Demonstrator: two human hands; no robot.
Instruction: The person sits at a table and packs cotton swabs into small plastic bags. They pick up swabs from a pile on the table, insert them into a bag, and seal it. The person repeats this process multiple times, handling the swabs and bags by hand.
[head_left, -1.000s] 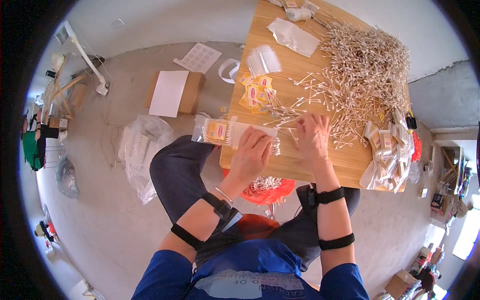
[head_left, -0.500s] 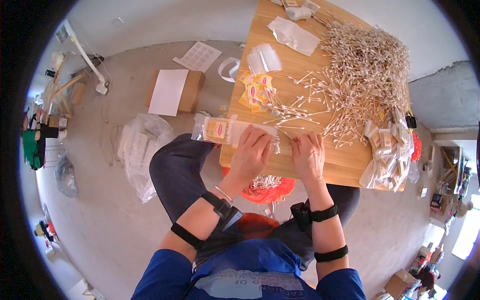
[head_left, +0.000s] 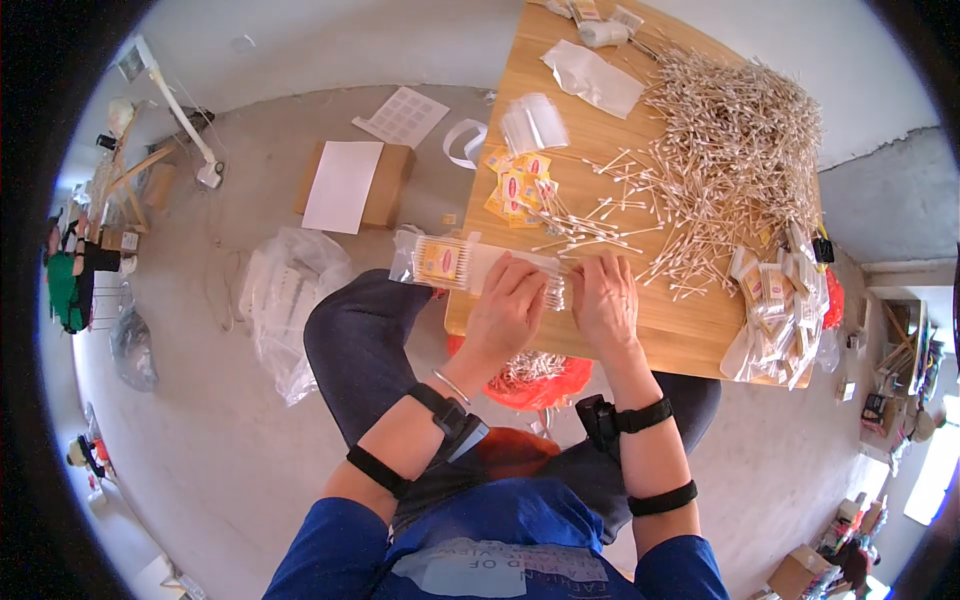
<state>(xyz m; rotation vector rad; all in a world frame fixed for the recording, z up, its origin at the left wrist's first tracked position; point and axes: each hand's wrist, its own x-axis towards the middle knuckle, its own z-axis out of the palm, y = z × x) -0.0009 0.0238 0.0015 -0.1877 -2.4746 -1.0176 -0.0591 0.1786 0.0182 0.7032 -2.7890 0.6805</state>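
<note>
My left hand [head_left: 508,305] is closed over a bundle of cotton swabs [head_left: 554,290] at the near left part of the table. White swab tips poke out past its fingers on the right. Close beside them, my right hand [head_left: 605,298] has its fingers pinched together, and what they hold is hidden. A clear packet [head_left: 440,262] with a row of swabs and a yellow card lies left of my left hand, reaching over the table edge. A pale flat strip [head_left: 487,262] lies between that packet and my left fingers.
A large heap of loose swabs [head_left: 745,140] covers the table's [head_left: 680,335] far right. Yellow cards [head_left: 518,188], clear sleeves [head_left: 534,124] and filled packets [head_left: 775,300] lie around it. Below the table edge sits a red bag of swabs [head_left: 535,380]. A cardboard box [head_left: 390,187] stands on the floor.
My right hand has moved slightly left, closer to the swab ends by my left hand. A stick seen at its fingertips before is now hidden. The left hand keeps its grip.
</note>
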